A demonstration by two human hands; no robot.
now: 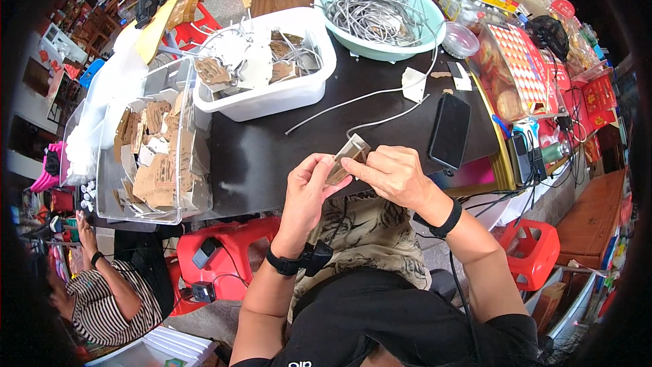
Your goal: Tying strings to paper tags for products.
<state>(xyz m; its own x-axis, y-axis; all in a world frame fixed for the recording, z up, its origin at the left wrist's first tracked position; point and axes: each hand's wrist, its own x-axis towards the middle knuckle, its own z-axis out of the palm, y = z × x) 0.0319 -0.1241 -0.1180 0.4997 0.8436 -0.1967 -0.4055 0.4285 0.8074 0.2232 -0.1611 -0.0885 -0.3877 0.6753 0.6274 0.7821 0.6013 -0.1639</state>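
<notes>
My left hand (309, 187) pinches a small folded cardboard piece (350, 151), grey-white at its upper end and brown lower down, just over the table's near edge. My right hand (397, 175) has its fingers curled and its fingertips pressed on the same piece from the right. A grey cable (390, 121) runs across the table to the upper end of the piece; whether it is fixed there I cannot tell. Beyond the hands lie a loose cable end (305, 122) and a white card (413, 85). A black phone (449, 130) rests to the right.
A white tub (265, 105) of cards and cables, a clear bin (139, 212) of brown cardboard pieces and a pale green basin (380, 52) of coiled cable stand on the dark table (251, 156). Red stools (227, 248) flank me. A person (112, 292) sits at left.
</notes>
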